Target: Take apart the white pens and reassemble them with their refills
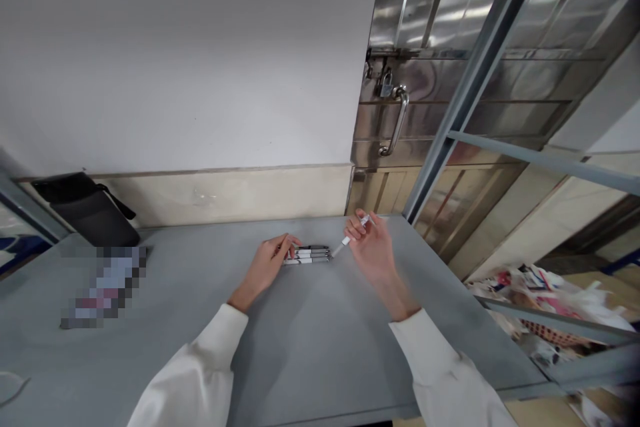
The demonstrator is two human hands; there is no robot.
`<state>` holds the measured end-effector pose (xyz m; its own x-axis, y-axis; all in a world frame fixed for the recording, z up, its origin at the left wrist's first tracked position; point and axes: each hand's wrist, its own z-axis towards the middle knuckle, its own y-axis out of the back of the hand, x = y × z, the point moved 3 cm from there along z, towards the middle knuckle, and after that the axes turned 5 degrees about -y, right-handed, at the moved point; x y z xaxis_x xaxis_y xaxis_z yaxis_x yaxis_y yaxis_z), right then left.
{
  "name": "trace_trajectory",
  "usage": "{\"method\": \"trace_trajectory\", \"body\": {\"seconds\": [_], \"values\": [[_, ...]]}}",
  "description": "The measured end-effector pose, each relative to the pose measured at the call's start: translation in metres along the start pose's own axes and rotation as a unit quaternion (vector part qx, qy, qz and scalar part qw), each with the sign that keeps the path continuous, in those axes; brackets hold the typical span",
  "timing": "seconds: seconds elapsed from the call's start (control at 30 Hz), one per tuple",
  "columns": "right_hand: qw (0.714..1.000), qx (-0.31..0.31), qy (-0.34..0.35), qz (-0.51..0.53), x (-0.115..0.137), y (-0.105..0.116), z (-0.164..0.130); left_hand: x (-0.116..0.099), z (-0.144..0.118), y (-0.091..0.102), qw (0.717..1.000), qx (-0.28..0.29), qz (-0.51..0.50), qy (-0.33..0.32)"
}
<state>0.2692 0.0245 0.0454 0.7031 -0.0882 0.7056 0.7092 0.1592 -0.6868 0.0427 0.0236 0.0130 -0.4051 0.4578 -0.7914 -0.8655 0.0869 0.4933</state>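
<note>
Your left hand (267,263) lies low on the grey table (150,347), palm down, wrist bent slightly inward, sleeve of white cloth ending just short of the wrist. Its fingers are curled over the left ends of a small row of pens (311,254), touching them; the grip here is a loose pinch on those ends rather than a full closure, and whether any pen is lifted off the table cannot be told. The pens lie side by side, roughly level with the table's far edge, near the middle of the table.

Your right hand (373,248) is raised a little above the table, palm turned up and toward you, forearm coming in from the lower right. Its grip is closed on a single pen (353,233), held between the thumb and the first fingers; the pen slants down to the left, and its lower tip sits just beside the right ends of the row.

The pens show white bands on dark barrels, but any print on them is too small to read. A flat item (103,287) to the left on the table is blurred out, so nothing on it can be read. Behind it a black bag (87,210) leans at the wall. A padlock (385,85) hangs on the steel door (450,80) beyond the table.
</note>
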Motion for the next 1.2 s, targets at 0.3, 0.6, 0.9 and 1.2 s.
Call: {"method": "trace_trajectory", "body": {"seconds": [0.3, 0.6, 0.9, 1.2], "values": [[1.000, -0.005, 0.012, 0.016, 0.0052, -0.0018, -0.0023, -0.0024, -0.0011, 0.0000, 1.000, 0.006, 0.007, -0.005], [0.994, 0.006, -0.009, 0.113, -0.0009, 0.0010, -0.0006, -0.0001, -0.0008, -0.0014, 1.000, 0.004, 0.014, -0.001], [0.993, 0.019, -0.002, 0.112, 0.0001, 0.0016, -0.0016, -0.0021, -0.0019, 0.0001, 1.000, 0.005, 0.019, -0.003], [0.998, 0.008, 0.020, 0.062, -0.0023, 0.0050, 0.0007, -0.0006, -0.0010, 0.0006, 1.000, 0.003, 0.022, -0.010]]}}
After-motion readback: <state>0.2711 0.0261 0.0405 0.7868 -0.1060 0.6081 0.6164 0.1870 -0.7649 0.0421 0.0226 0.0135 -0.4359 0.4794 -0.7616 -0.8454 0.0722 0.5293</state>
